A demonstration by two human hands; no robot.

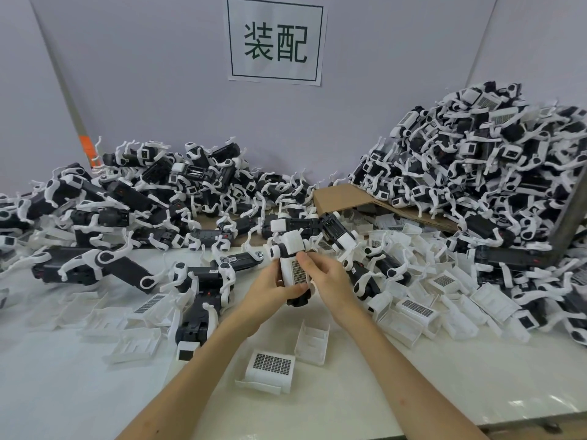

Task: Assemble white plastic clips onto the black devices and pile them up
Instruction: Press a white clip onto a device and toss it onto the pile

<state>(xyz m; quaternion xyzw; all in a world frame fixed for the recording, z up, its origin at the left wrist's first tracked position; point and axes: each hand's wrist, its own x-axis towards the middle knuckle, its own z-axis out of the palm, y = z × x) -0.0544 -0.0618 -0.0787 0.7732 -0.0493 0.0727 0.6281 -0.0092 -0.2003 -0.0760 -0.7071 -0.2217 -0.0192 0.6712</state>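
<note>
Just past two spare clips (273,366) on the bench (95,398), both hands hold one black device (298,300) above it. Left hand (270,289) fingers wrap the body, right hand (330,277) pinches the white clip (293,271) on. I'd squeeze evenly till it sits flush. Loose parts crowd all round, and the finished pile (476,160) is far right, so it's a reach.

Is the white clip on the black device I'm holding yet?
On: the white clip lies over the black device gripped by the left hand and right hand; fully snapped home, cannot tell.
</note>
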